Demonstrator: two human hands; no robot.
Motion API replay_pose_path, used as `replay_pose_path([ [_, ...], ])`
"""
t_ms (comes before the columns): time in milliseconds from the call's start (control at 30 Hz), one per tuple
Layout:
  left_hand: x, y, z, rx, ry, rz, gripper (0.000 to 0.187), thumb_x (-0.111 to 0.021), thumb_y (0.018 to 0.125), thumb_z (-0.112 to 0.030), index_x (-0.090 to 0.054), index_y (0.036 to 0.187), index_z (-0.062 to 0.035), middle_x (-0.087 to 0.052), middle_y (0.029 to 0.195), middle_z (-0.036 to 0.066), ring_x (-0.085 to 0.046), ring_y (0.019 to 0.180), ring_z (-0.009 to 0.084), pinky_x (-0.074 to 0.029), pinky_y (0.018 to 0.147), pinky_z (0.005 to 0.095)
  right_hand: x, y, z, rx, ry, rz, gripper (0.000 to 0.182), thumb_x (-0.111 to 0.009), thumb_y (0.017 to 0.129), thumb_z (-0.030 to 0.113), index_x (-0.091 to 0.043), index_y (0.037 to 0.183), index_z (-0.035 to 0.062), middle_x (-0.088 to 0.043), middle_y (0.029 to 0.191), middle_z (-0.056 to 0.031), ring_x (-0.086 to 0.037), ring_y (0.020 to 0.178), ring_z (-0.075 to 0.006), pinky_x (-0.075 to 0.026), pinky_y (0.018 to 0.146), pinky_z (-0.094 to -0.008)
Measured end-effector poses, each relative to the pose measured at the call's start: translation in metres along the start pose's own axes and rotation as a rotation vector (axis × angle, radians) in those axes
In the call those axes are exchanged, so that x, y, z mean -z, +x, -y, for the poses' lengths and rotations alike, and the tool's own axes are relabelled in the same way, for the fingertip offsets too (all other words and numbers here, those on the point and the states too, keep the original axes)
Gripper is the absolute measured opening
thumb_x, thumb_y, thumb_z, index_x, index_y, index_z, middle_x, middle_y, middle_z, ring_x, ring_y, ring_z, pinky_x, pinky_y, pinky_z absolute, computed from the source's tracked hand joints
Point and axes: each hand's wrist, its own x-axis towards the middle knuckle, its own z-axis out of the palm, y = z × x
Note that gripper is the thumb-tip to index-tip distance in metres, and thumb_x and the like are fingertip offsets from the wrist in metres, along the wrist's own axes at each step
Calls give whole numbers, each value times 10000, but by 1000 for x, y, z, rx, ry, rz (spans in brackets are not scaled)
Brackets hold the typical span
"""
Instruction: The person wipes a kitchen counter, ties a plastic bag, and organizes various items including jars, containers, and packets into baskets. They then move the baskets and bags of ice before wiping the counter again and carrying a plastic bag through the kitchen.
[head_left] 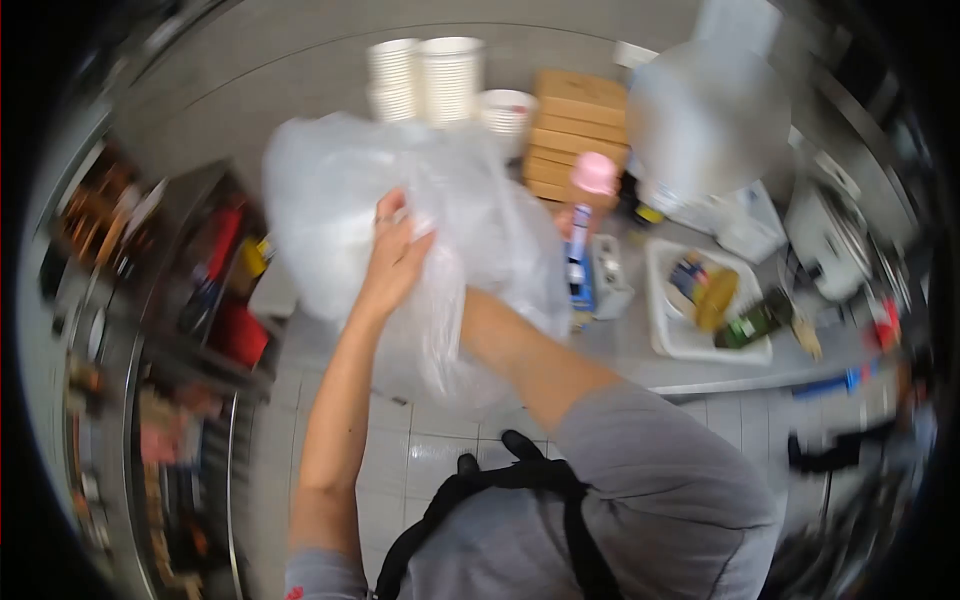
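A large, cloudy see-through plastic bag (330, 190) lies bulging on the steel counter, with its loose edge hanging over the front. My left hand (396, 255) is at the bag's opening, its fingers bent against the gathered film, which it grips. My right forearm reaches into the bag; the right hand is hidden behind the plastic. What lies inside the bag is too blurred to make out.
Stacked white paper cups (452, 80) and bowls (506, 115) stand behind the bag. Right of them are cardboard boxes (580, 105), a pink-topped bottle (594, 175), a white tray (665, 335) with a green bottle (752, 320), and a rice cooker (828, 240). Shelves stand left.
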Motion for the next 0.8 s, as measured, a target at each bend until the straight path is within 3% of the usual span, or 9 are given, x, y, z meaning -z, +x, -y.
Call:
replay_pose_path([
  [133, -19, -21, 103, 463, 175, 246, 788, -388, 886, -500, -155, 1347, 95, -134, 1427, 244, -102, 1343, 315, -77, 1097, 350, -1, -24, -3, -72, -81, 145, 469, -556, 750, 69, -483, 1213, 78, -565, 1091, -182, -549, 978, -320, -418, 847, -371],
  [200, -28, -41, 243, 136, 489, 362, 613, -381, 912, -293, -190, 1328, 115, -193, 1398, 272, -168, 1321, 341, -113, 1096, 379, 16, -35, 7, -59, -114, 230, 445, -554, 757, 75, -499, 1199, 80, -578, 1067, -181, -556, 961, -319, -426, 829, -372],
  [233, -26, -47, 265, -26, 738, 343, 482, -402, 874, -182, -332, 1278, 71, -348, 1324, 239, -265, 1277, 350, -211, 1070, 392, 32, -46, 13, -30, -117, 265, 434, -553, 761, 79, -507, 1192, 81, -585, 1054, -180, -560, 952, -319, -431, 820, -373],
  [300, -11, -29, 198, 114, 1181, 694, 356, -423, 841, -123, -456, 1175, -3, -470, 1212, 171, -351, 1214, 336, -324, 1004, 393, 85, -89, 34, 39, -41, 209, 410, -551, 768, 85, -522, 1178, 83, -598, 1029, -179, -568, 935, -318, -439, 803, -374],
  [467, 0, -17, 201, -16, 1108, 510, 198, -455, 839, -133, -611, 959, -109, -589, 1026, 125, -503, 1061, 297, -460, 842, 404, 210, -285, 107, -286, 109, -382, 252, -512, 839, 143, -577, 1069, 65, -615, 910, -173, -589, 840, -325, -450, 746, -375],
  [567, 7, -16, 150, 147, 1141, 501, 170, -507, 828, -198, -637, 903, -117, -608, 975, 135, -556, 975, 310, -479, 786, 425, 214, -421, 115, -513, 88, -609, 281, -511, 859, 108, -552, 1135, 74, -633, 954, -109, -612, 857, -213, -469, 756, -312],
  [600, 8, -13, 125, 299, 1124, 431, 182, -529, 816, -214, -626, 925, -105, -604, 984, 141, -559, 965, 321, -476, 779, 437, 218, -463, 133, -721, 78, -587, 279, -523, 863, 97, -548, 1138, 55, -635, 957, -113, -606, 879, -170, -477, 768, -288],
  [700, 11, -11, 24, 550, 1083, 180, 301, -565, 795, -254, -589, 1035, -75, -593, 1033, 168, -550, 984, 350, -456, 799, 452, 212, -587, 163, -880, 235, -748, 274, -499, 870, 38, -543, 1140, 22, -602, 964, -92, -586, 844, -174, -486, 762, -288],
  [800, -8, -36, -12, 267, 1031, -267, 389, -556, 810, -233, -537, 1161, -67, -515, 1184, 195, -484, 1093, 347, -400, 904, 414, 216, -686, 180, -1040, 367, -896, 277, -507, 869, 63, -540, 1141, 20, -610, 929, -75, -577, 815, -146, -462, 728, -254],
])
